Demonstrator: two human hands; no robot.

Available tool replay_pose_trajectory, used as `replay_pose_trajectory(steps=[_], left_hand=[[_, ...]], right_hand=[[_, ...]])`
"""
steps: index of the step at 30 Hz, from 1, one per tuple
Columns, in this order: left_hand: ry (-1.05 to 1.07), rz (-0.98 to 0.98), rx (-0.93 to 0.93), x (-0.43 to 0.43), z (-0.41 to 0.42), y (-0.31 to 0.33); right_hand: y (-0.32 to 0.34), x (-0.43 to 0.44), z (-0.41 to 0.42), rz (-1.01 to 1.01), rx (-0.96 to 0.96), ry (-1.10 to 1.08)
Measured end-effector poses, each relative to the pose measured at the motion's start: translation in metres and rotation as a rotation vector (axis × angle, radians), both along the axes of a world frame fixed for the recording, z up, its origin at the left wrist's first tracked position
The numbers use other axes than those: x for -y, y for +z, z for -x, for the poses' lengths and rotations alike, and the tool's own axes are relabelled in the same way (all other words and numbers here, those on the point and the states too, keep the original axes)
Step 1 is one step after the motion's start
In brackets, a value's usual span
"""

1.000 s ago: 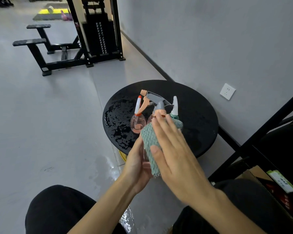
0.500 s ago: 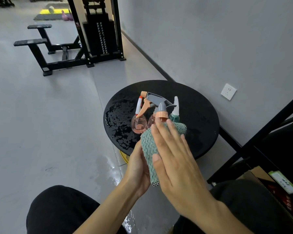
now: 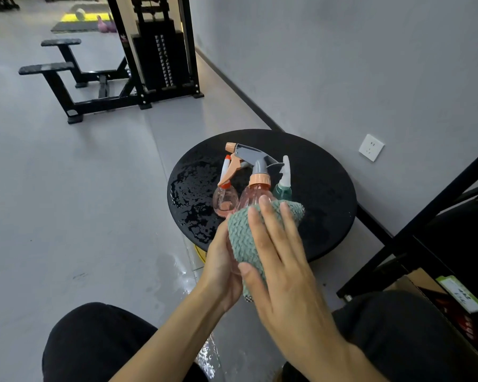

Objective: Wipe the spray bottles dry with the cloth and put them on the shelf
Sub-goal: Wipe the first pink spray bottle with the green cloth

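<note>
A pink spray bottle [image 3: 255, 193] with a grey and orange trigger head is held above the near edge of a round black table [image 3: 323, 188]. My left hand [image 3: 221, 268] grips its lower body from the left. My right hand [image 3: 284, 260] presses a green knitted cloth [image 3: 242, 241] flat against the bottle's front, fingers spread. Behind it on the table stand a small pink spray bottle [image 3: 224, 198] with a white and red nozzle and a green spray bottle [image 3: 282, 188] with a white nozzle. The black shelf frame [image 3: 436, 210] rises at the right.
The table's left half is wet, and water lies on the grey floor [image 3: 177, 271] below it. A cardboard box [image 3: 439, 296] sits low in the shelf. My knees in black trousers fill the bottom. A black weight machine [image 3: 155, 53] stands far back. The wall carries a white socket [image 3: 371, 147].
My right hand and the cloth have slid down the held pink bottle, so its neck and shoulder now show. The bottle sits slightly higher in view.
</note>
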State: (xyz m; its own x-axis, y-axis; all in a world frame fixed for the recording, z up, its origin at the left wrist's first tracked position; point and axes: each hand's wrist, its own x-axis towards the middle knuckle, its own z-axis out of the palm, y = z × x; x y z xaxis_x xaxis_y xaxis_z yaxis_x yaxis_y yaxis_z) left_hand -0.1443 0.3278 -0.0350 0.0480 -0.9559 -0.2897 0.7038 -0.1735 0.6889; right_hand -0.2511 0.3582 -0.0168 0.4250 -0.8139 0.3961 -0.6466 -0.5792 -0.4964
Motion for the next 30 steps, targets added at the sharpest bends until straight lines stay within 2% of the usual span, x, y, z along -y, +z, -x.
replay_pose_trajectory(steps=[7,12,15,19,21,27,30], left_hand=[[-0.074,-0.074,0.035,-0.005,0.008,0.001],[-0.087,-0.07,0.034,-0.007,0.011,0.002],[-0.087,-0.084,0.041,-0.008,0.013,0.002],[-0.065,-0.092,0.043,-0.009,0.013,0.002],[-0.07,-0.097,0.048,-0.01,0.012,0.003],[-0.069,-0.07,0.082,-0.009,0.007,0.011],[-0.104,-0.069,0.098,-0.011,0.008,0.012]], right_hand=[[0.022,0.046,-0.002,0.038,0.247,0.046],[0.049,0.073,-0.005,0.174,0.219,0.101],[0.061,0.086,-0.012,0.176,0.102,0.111],[0.068,0.095,-0.012,0.094,-0.33,0.055],[0.07,0.093,-0.008,0.034,-0.487,0.037],[0.07,0.071,-0.001,0.11,-0.447,0.085],[0.069,0.077,0.002,0.0,-0.54,0.118]])
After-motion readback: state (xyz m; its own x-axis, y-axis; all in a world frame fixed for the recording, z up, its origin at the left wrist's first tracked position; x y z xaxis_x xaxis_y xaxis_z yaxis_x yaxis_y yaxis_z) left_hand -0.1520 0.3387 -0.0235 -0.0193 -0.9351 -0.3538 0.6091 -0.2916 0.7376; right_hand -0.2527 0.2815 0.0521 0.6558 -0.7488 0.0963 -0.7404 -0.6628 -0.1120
